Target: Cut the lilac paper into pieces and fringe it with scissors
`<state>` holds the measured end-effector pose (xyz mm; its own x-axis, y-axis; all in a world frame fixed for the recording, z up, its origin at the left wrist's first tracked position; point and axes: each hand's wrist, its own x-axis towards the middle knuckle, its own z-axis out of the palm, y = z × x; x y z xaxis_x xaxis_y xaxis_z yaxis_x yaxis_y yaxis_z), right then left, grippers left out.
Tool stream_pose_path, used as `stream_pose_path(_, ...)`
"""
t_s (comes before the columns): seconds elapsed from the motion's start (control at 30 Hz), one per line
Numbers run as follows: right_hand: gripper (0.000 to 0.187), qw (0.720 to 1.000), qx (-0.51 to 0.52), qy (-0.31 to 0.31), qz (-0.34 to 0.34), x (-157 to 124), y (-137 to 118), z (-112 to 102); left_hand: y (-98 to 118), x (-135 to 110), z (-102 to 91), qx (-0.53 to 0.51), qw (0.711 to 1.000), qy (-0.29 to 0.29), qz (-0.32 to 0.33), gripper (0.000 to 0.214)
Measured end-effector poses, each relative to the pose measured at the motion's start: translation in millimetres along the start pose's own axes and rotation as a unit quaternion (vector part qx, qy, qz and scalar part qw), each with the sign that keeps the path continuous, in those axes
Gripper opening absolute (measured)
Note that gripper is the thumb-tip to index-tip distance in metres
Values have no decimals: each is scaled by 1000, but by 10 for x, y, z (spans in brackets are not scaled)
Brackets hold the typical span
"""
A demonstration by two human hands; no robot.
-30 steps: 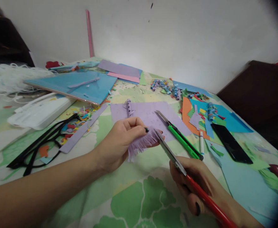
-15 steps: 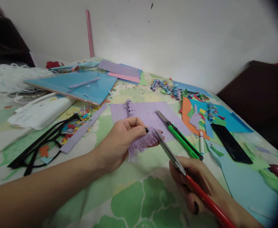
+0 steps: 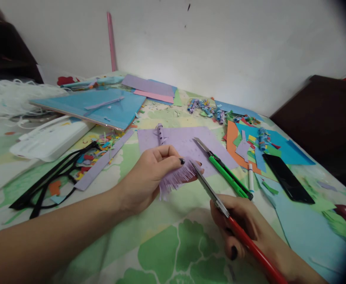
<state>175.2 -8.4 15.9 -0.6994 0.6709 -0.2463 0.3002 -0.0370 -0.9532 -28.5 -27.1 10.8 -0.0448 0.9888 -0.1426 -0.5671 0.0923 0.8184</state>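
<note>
Between its thumb and fingers, my left hand (image 3: 149, 177) pinches a strip of purple paper (image 3: 174, 177) whose lower edge is cut into fine fringe. My right hand (image 3: 244, 228) is wrapped round red-handled scissors (image 3: 220, 205); their blade tips meet the right end of the fringe. Behind the hands lies a flat purple sheet (image 3: 184, 136), carrying a small rolled purple paper tube (image 3: 160, 133) with dark spots. A green box cutter (image 3: 227, 171), blade out, rests partly on that sheet, just beyond the scissors.
Black glasses (image 3: 63, 173), paper scraps and a purple strip (image 3: 101, 163) lie left, near a white case (image 3: 53, 138) and blue folder (image 3: 101, 106). On the right are a black phone (image 3: 288, 177), a capped marker (image 3: 251, 177) and coloured paper pieces. Fringed rolls (image 3: 205, 107) sit farther back.
The scissors have shifted very slightly left, and my right thumb has moved a little left and up. My left hand and the fringed strip stay almost where they were.
</note>
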Motion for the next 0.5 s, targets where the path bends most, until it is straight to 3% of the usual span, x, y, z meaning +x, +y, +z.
stream_pose_path(0.5, 47, 1000, -22, -5, -10, -1, 26, -10, 1, 4, -1, -8, 1000, -10, -8, 14)
